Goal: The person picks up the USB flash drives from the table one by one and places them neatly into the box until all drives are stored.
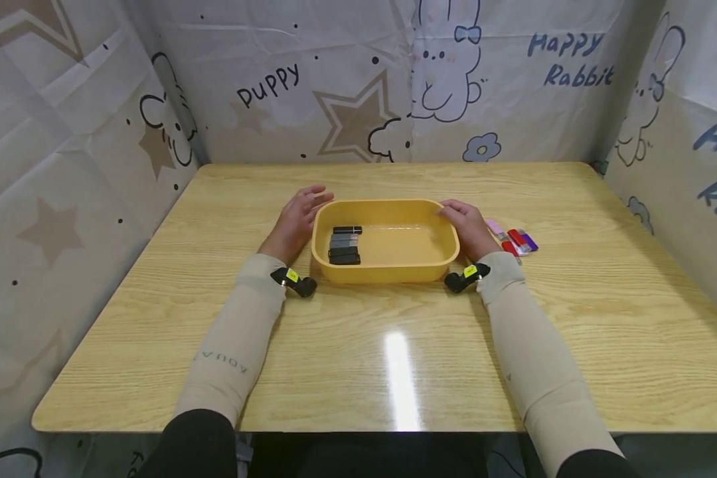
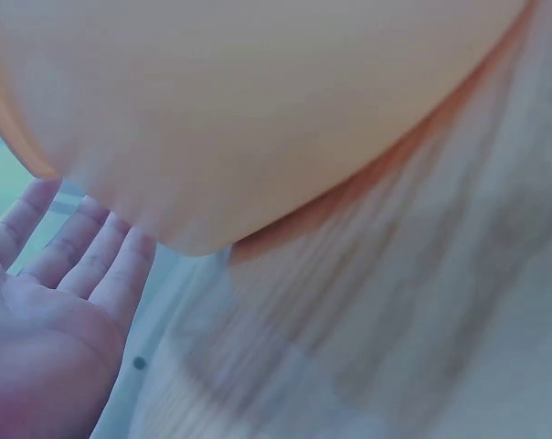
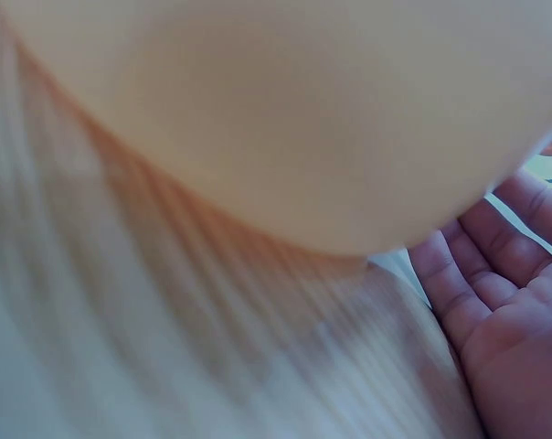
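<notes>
Light falls bright and fairly even over the head view, throwing a hard white glare streak at 6 o'clock on the counter (image 1: 317, 372) and a small sheen inside the yellow tray (image 1: 388, 274). Shade gathers in the folds of the backdrop (image 1: 263, 133) at 10 and 2 o'clock; below the counter it turns dark. Both wrist views are dimmer, bluish and hazy: the tray's wall blurs out at 12 o'clock, and wood grain smears into streaks. The left grip (image 2: 61, 311) at 8 o'clock and shaded right grip (image 3: 504, 311) at 4 look crisper.
</notes>
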`<action>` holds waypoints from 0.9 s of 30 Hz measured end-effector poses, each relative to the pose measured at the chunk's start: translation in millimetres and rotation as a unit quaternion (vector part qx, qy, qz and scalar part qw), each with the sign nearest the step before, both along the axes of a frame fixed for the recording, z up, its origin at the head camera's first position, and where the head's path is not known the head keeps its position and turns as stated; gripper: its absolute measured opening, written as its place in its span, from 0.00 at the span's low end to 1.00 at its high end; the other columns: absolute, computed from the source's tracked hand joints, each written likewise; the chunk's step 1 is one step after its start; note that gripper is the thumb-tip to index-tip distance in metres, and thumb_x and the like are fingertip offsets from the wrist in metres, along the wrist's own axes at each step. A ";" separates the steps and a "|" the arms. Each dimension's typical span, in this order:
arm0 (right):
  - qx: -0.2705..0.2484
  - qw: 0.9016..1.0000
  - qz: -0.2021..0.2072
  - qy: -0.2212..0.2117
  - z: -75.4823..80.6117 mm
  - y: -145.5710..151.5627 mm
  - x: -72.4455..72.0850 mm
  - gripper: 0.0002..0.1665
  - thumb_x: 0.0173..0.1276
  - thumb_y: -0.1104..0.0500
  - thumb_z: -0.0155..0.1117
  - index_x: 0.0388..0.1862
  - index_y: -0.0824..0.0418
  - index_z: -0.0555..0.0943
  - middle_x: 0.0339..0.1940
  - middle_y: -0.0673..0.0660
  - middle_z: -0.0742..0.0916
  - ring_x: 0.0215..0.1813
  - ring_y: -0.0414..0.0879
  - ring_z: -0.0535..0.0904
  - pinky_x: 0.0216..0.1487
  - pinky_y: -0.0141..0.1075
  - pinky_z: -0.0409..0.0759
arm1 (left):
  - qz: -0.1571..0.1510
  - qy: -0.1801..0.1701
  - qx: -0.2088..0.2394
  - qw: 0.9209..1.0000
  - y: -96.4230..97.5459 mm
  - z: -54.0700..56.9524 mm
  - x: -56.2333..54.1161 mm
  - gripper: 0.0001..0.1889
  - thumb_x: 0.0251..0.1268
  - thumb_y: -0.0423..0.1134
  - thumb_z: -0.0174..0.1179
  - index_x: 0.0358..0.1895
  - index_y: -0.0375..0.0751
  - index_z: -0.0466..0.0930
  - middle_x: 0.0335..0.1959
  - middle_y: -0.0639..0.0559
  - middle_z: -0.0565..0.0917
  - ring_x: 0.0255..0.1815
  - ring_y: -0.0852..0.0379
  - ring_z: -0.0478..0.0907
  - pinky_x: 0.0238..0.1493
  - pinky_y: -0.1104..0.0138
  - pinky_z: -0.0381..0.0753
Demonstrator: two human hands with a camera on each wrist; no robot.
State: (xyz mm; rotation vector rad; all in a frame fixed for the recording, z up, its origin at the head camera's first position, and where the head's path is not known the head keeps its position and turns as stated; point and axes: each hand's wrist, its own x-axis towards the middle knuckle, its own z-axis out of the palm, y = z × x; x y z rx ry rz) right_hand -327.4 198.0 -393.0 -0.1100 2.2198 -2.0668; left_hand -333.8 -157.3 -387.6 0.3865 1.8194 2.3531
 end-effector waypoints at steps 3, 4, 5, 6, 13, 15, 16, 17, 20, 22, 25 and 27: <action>0.002 1.000 0.003 -0.002 -0.2 -1.9 0.6 0.20 0.70 0.55 0.55 0.55 0.64 0.77 0.48 0.58 0.82 0.43 0.45 0.79 0.43 0.31 0.80 | -0.005 -0.008 0.002 1.000 -0.4 -2.1 1.8 0.25 0.76 0.45 0.42 0.71 0.38 0.59 0.71 0.36 0.63 0.69 0.49 0.64 0.68 0.59 0.63; 0.002 1.000 0.003 -0.003 0.0 -2.3 1.1 0.20 0.70 0.55 0.55 0.55 0.64 0.77 0.49 0.58 0.82 0.43 0.45 0.79 0.43 0.31 0.80 | -0.009 -0.011 0.007 1.000 -0.1 -2.7 2.6 0.25 0.76 0.44 0.42 0.71 0.37 0.58 0.71 0.36 0.63 0.69 0.49 0.64 0.68 0.58 0.62; 0.002 1.000 0.001 -0.004 0.4 -2.5 1.6 0.20 0.70 0.55 0.55 0.55 0.64 0.77 0.49 0.58 0.81 0.44 0.45 0.79 0.43 0.31 0.80 | -0.011 -0.013 0.008 1.000 0.4 -3.1 3.5 0.25 0.76 0.43 0.42 0.71 0.37 0.58 0.70 0.37 0.64 0.69 0.49 0.64 0.68 0.58 0.62; 0.002 1.000 -0.001 -0.006 0.9 -2.6 2.1 0.20 0.70 0.55 0.55 0.56 0.64 0.77 0.50 0.58 0.81 0.44 0.45 0.79 0.43 0.31 0.80 | -0.013 -0.014 0.005 1.000 0.9 -3.6 4.0 0.25 0.76 0.43 0.42 0.71 0.37 0.58 0.70 0.38 0.64 0.69 0.50 0.64 0.68 0.58 0.62; -0.006 1.000 -0.003 -0.003 3.1 -4.0 4.5 0.19 0.70 0.55 0.55 0.55 0.64 0.77 0.49 0.57 0.81 0.44 0.45 0.79 0.42 0.30 0.80 | -0.029 -0.012 -0.037 0.999 4.6 -4.4 7.7 0.24 0.75 0.42 0.44 0.71 0.44 0.60 0.69 0.46 0.66 0.68 0.50 0.65 0.69 0.57 0.62; -0.014 1.000 -0.003 -0.001 3.4 -3.4 4.9 0.18 0.70 0.56 0.56 0.54 0.64 0.77 0.48 0.56 0.82 0.43 0.44 0.79 0.42 0.30 0.80 | -0.039 -0.017 -0.032 0.999 5.9 -4.0 8.1 0.24 0.74 0.40 0.45 0.71 0.46 0.60 0.69 0.45 0.66 0.67 0.49 0.65 0.68 0.56 0.61; -0.019 1.000 -0.004 -0.001 3.6 -3.3 5.1 0.18 0.70 0.56 0.56 0.54 0.64 0.78 0.47 0.56 0.82 0.42 0.44 0.79 0.41 0.30 0.80 | -0.045 -0.020 -0.032 0.998 6.1 -3.9 7.6 0.25 0.73 0.39 0.46 0.72 0.46 0.60 0.69 0.45 0.65 0.68 0.49 0.65 0.69 0.55 0.61; -0.021 1.000 -0.005 0.000 3.5 -3.0 5.2 0.17 0.70 0.57 0.56 0.53 0.64 0.78 0.46 0.55 0.82 0.42 0.43 0.79 0.41 0.30 0.80 | -0.049 -0.023 -0.036 0.998 6.1 -3.8 7.6 0.25 0.73 0.39 0.47 0.72 0.47 0.60 0.68 0.45 0.65 0.68 0.49 0.65 0.68 0.55 0.61; -0.022 1.000 -0.010 0.001 2.9 -2.8 4.6 0.17 0.69 0.57 0.56 0.53 0.65 0.78 0.46 0.55 0.82 0.41 0.43 0.79 0.40 0.30 0.80 | -0.058 -0.017 -0.056 0.997 6.3 -3.0 8.6 0.28 0.72 0.37 0.48 0.73 0.47 0.58 0.68 0.43 0.65 0.68 0.48 0.64 0.68 0.55 0.62; -0.018 1.000 -0.010 0.002 2.6 -3.1 4.1 0.18 0.69 0.57 0.56 0.53 0.65 0.78 0.46 0.55 0.82 0.41 0.42 0.79 0.41 0.29 0.80 | -0.060 -0.008 -0.080 0.995 5.7 -2.4 9.9 0.29 0.71 0.35 0.49 0.74 0.47 0.57 0.69 0.44 0.64 0.68 0.49 0.63 0.68 0.55 0.61; -0.020 1.000 -0.008 0.003 3.0 -3.9 4.2 0.18 0.69 0.57 0.56 0.54 0.65 0.78 0.46 0.55 0.82 0.41 0.43 0.80 0.40 0.30 0.80 | -0.075 0.005 -0.098 0.992 5.0 -2.1 11.0 0.30 0.70 0.31 0.48 0.75 0.46 0.55 0.70 0.44 0.63 0.69 0.48 0.62 0.69 0.54 0.61; -0.023 1.000 -0.007 0.004 3.2 -4.8 4.5 0.18 0.69 0.57 0.56 0.54 0.65 0.78 0.46 0.55 0.83 0.41 0.43 0.80 0.40 0.30 0.80 | -0.085 0.009 -0.107 0.991 4.3 -1.3 11.9 0.31 0.69 0.29 0.46 0.75 0.46 0.54 0.70 0.44 0.62 0.69 0.48 0.62 0.68 0.53 0.60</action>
